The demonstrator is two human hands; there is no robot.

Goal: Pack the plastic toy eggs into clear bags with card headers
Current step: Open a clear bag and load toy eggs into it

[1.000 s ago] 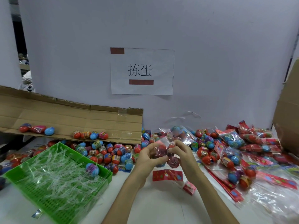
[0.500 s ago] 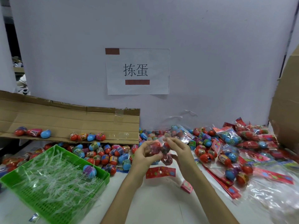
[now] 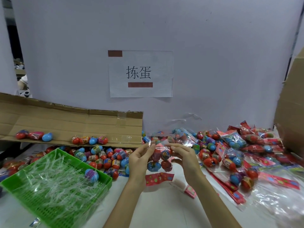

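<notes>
1. My left hand (image 3: 139, 159) and right hand (image 3: 185, 157) each pinch the top of a clear bag (image 3: 160, 153), fingers curled on the film. It hangs above the middle of the table (image 3: 161, 209).
2. Inside I make out a blue egg (image 3: 153, 166) and a red egg (image 3: 166, 165) at the bottom. Those above are lost in glare, so I cannot count them.
3. A red card header (image 3: 158, 178) lies flat just below the bag.
4. Along the back edge, loose eggs (image 3: 105, 159) sit partly hidden under a cardboard flap (image 3: 65, 124).
5. At the right edge, packed bags (image 3: 233, 142) are heaped and cut off by the frame, as is the green tray (image 3: 107, 182) at the front-left corner.
</notes>
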